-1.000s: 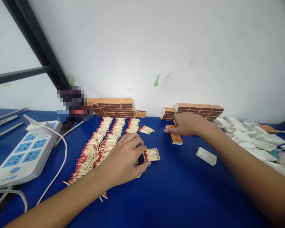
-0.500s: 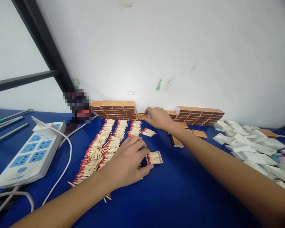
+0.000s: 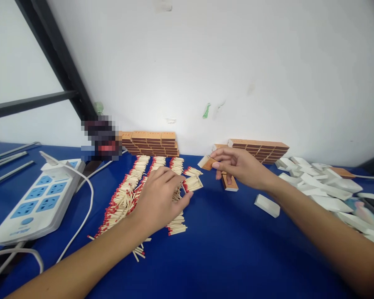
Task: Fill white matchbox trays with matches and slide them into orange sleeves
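My left hand (image 3: 162, 199) grips a small white matchbox tray (image 3: 192, 185) full of red-tipped matches between thumb and fingers. It is held over the rows of loose matches (image 3: 121, 207). To its right, my right hand (image 3: 237, 164) pinches an orange matchbox (image 3: 208, 163), tilted, with a pale end towards the tray. The matchbox and the tray are close but apart. Another orange matchbox (image 3: 230, 182) lies on the blue table just under my right fingers, which partly cover it. A short row of matches (image 3: 193, 171) lies behind the tray.
Stacked matchboxes (image 3: 154, 143) stand against the wall, with a second stack (image 3: 262, 149) farther right. A white tray (image 3: 267, 205) lies near my right forearm. White trays (image 3: 318, 187) are heaped at the right. A power strip (image 3: 37, 199) with cables lies left, near metal rods (image 3: 11, 174).
My right hand has come back from the wall and now holds up an orange matchbox. My left hand has raised the filled tray slightly up and left. Matches and a white tray formerly covered now show.
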A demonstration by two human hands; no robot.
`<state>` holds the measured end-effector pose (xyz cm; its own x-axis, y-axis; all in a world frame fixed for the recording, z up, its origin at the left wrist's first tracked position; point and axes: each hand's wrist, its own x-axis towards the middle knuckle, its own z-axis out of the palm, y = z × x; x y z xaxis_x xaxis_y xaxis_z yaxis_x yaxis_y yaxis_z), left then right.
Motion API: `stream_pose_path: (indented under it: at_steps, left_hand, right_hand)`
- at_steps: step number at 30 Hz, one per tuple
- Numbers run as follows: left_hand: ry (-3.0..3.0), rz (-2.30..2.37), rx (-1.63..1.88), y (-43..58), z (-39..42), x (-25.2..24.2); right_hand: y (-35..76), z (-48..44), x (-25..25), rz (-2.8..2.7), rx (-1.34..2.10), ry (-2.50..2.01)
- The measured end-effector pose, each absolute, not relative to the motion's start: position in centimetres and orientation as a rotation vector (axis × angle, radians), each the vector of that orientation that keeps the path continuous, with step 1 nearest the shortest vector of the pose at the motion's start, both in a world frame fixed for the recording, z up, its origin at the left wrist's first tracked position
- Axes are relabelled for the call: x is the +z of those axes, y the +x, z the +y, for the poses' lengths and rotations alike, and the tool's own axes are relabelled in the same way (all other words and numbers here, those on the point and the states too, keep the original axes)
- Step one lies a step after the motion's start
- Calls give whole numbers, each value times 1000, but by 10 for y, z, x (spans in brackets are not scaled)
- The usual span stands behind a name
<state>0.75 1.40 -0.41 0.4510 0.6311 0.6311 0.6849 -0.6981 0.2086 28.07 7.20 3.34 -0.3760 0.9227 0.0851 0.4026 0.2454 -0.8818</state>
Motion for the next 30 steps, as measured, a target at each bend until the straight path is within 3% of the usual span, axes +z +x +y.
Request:
stream_pose_path:
  at_steps: [30]
  left_hand:
    - [-2709, -982, -1151, 4, 21, -2]
  right_hand:
    - [273, 40, 6, -1546, 1344, -1142]
